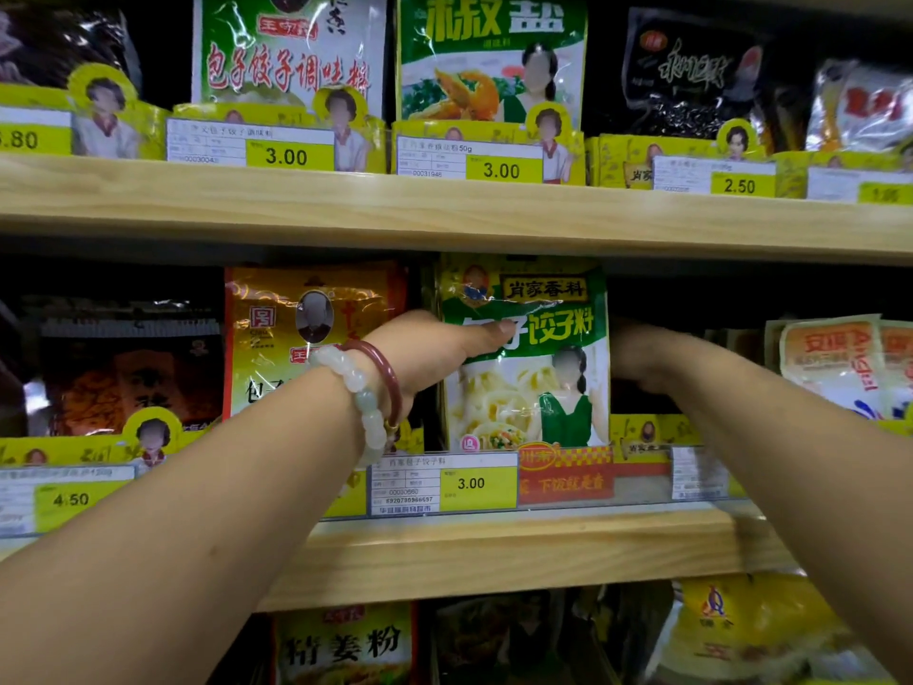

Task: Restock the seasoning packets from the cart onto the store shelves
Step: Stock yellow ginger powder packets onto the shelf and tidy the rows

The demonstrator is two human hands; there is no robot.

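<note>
A green and white seasoning packet (538, 383) stands upright on the middle shelf (494, 551), above a 3.00 price tag (444, 484). My left hand (435, 346), with two bracelets on the wrist, grips the packet's left edge, its thumb lying across the front and its fingers hidden behind. My right hand (642, 355) reaches into the dark gap just right of the packet. Its fingers are behind the packet's right edge, out of sight.
An orange-yellow packet (296, 333) stands left of the green one, a dark packet (128, 368) further left, white-orange packets (840, 368) at right. The upper shelf (444, 210) carries more packets and price tags. Yellow packets (346, 645) show on the shelf below.
</note>
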